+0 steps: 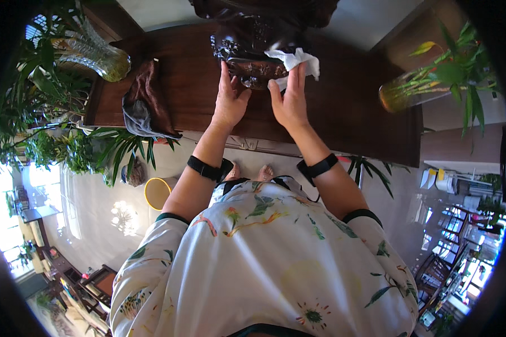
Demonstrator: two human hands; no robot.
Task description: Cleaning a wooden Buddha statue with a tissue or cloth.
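Observation:
A dark, glossy carved sculpture (pixel 257 31), apparently wooden, stands on a dark wooden cabinet top (pixel 189 71) before me. Its lower front bears a reddish-brown carved band (pixel 257 69). My left hand (pixel 231 101) rests its fingertips at the left end of that band, thumb apart, with nothing held. On the other side, my right hand (pixel 292 99) has a crumpled white cloth or tissue (pixel 301 59) under its extended fingers, against the right part of the carving. Part of the cloth is hidden behind the fingers.
A brown and grey cloth (pixel 145 101) hangs over the cabinet's front edge at left. Glass vases with plants stand at both ends, a ribbed one (pixel 114 63) left and a clear one (pixel 398 92) right. Below on the floor is a yellow-rimmed bin (pixel 158 193).

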